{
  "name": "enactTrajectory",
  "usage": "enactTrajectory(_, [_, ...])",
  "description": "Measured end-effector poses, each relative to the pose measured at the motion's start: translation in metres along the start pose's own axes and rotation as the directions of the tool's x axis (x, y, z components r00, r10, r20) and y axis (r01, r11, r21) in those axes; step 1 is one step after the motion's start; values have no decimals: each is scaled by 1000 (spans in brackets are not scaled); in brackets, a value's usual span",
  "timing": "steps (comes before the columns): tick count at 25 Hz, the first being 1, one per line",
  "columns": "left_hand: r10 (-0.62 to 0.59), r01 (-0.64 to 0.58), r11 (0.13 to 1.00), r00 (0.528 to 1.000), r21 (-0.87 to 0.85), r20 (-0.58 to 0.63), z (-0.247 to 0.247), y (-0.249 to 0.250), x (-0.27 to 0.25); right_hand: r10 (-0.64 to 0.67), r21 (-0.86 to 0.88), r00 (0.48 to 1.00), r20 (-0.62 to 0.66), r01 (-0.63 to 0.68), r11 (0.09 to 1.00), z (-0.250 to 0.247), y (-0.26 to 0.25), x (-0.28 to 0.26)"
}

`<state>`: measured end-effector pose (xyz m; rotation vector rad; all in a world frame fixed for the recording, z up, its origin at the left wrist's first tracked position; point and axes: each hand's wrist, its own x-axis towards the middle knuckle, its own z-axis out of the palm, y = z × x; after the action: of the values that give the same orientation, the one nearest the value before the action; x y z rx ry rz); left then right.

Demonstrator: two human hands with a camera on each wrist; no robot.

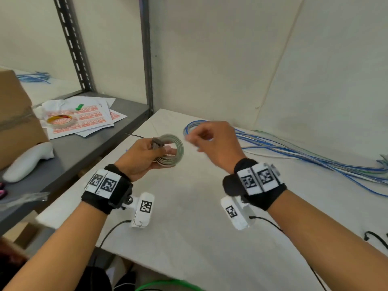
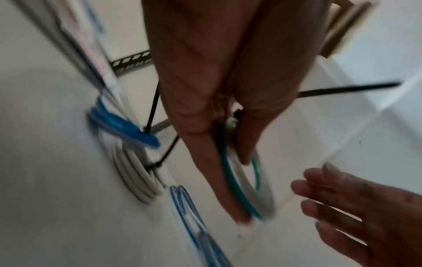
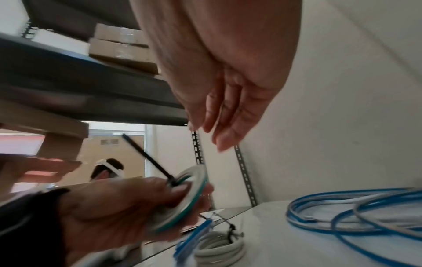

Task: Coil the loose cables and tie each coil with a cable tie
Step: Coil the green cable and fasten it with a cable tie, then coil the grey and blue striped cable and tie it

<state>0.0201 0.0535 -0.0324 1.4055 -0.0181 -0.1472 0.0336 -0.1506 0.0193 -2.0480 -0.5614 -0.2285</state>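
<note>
Springy grey-and-green coil (image 1: 171, 150) sits pinched in the left hand (image 1: 142, 156) above the table (image 1: 189, 217), right hand (image 1: 216, 141) loose-fingered and empty just beside, best gripped at the black cable tie (image 3: 146, 159).

The left hand (image 1: 140, 157) is raised, wrist turned inward, its fingers (image 2: 200, 137) and thumb curled round a small grey-and-green coiled cable (image 1: 172, 150). The right hand (image 1: 216, 141) hovers beside it, fingers (image 3: 224, 124) loose, holding nothing.
</note>
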Motion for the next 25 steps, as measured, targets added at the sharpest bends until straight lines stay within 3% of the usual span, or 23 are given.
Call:
enactTrajectory(1, [-37,33,993,999,116,34,-7,0,2,73,14,997,23,-73,997,-2,8,7])
enactTrajectory(3, [-123,82,942,987,325,107,-16,3,5,193,-43,954,229,-188,981,8,23,17])
enactTrajectory(6, [-198,83,861,963,502,181,-23,12,10,256,-39,882,396,-262,964,40,31,28])
enactTrajectory(8, [-199,108,843,973,527,118,-32,15,12,299,-11,878,374,-318,948,59,37,38])
enactTrajectory(11, [-117,178,861,981,477,-155,-48,14,10,410,108,849,334,-467,878,79,49,47])
enactTrajectory(13, [-40,175,817,968,550,-247,-55,8,7,457,140,813,362,-531,836,91,54,46])
enactTrajectory(21, [29,244,549,950,799,-310,-63,6,17,514,112,768,382,-590,800,103,57,32])
enactTrajectory(25, [159,219,417,938,882,-308,-61,20,19,501,28,756,421,-563,826,88,60,35])
